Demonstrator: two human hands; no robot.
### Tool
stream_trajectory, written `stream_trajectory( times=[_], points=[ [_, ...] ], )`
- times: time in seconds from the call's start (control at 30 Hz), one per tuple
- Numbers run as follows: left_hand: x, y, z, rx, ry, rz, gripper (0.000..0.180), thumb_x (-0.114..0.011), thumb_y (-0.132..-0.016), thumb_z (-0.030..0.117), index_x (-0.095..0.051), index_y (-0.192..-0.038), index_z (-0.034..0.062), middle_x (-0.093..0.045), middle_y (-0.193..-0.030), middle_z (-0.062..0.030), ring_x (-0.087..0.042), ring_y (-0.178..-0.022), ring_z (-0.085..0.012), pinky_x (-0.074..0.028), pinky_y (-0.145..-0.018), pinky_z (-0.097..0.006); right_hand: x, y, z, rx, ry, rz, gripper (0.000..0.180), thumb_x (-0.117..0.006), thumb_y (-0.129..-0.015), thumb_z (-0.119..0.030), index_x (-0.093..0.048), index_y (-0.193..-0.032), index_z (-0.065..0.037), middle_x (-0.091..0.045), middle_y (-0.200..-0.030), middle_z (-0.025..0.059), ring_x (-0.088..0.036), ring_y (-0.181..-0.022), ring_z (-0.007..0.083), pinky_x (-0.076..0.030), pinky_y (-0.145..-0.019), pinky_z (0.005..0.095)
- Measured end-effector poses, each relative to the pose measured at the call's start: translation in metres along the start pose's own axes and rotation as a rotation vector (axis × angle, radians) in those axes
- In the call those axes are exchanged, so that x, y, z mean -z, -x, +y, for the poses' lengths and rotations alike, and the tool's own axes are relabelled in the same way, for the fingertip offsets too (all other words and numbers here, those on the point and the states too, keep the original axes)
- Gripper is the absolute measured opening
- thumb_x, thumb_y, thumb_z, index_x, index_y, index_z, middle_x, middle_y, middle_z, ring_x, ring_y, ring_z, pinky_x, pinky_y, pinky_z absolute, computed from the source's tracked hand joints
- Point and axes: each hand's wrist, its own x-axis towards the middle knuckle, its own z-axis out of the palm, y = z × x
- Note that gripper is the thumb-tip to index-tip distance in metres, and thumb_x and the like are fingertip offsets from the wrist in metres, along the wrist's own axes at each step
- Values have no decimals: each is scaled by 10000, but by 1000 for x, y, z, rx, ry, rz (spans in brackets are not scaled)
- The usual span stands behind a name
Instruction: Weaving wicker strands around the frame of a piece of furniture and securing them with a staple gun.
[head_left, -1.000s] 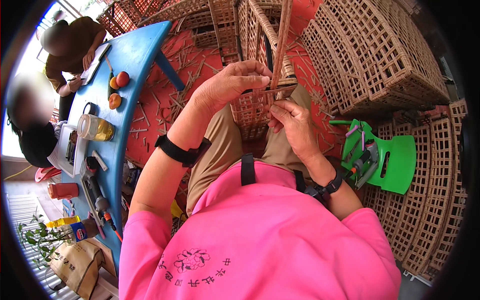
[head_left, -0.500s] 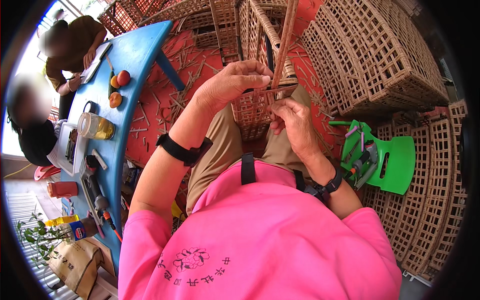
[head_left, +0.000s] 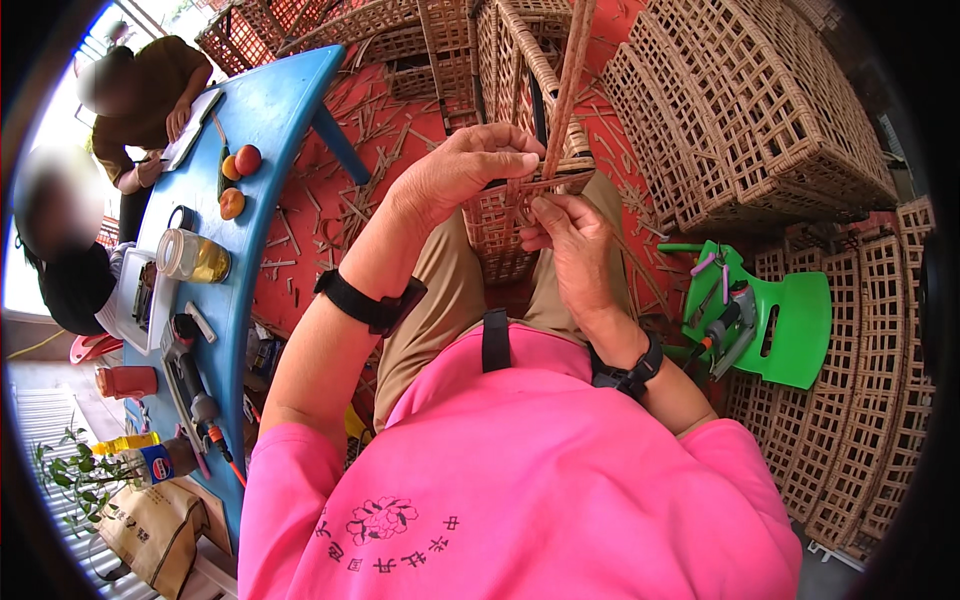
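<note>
A brown woven rattan basket frame (head_left: 490, 235) stands between my knees, with a long rattan strip (head_left: 568, 85) rising from its near corner. My left hand (head_left: 465, 170) is closed over the corner, thumb and fingers gripping the frame near the base of that strip. Just below and to the right, my right hand (head_left: 572, 240) pinches a thin rattan strip between thumb and bent fingers, close against the frame's near face. Its fingers hide part of this strip.
At left, a blue table (head_left: 275, 140) holds fruit, a glass jar (head_left: 195, 256) and tools; two people sit beyond it. At right stand stacked woven baskets (head_left: 740, 110) and a green chair (head_left: 800, 310) with tools on it. Cut strips litter the red floor (head_left: 330, 215).
My right hand has shifted a little left and turned, its fingertips now closer to the frame's near face. My left hand stays in place on the corner.
</note>
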Motion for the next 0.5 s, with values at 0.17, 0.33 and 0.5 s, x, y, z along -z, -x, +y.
stream_trajectory(
  times=[0.17, 0.33, 0.5],
  points=[
    [4, 0, -4, -9, -21, -13, 300, -664, -881, 265, -640, -1076, 38, -636, -966, 10, -547, -918, -98, -405, -874, -258, 0, 13, -4, 26, -109, 67, 225, -669, -882, -4, -550, -1069, 33, -631, -886, 69, -661, -727, 133, -572, -650, 252],
    [1, 2, 1, 9, -4, -3, 296, -661, -884, 276, -643, -1067, 43, -632, -960, 10, -544, -917, -96, -407, -866, -255, -4, -1, 3, 97, -123, 69, 205, -665, -872, 32, -520, -1016, 4, -623, -903, 70, -658, -740, 132, -574, -662, 254],
    [-1, 2, 3, 1, -11, -9, 286, -652, -899, 272, -643, -1063, 37, -632, -955, 10, -544, -917, -94, -410, -871, -255, -11, 0, -7, 159, -125, 104, 179, -653, -890, 14, -533, -1023, 10, -632, -898, 66, -657, -737, 123, -571, -643, 248]
  ],
)
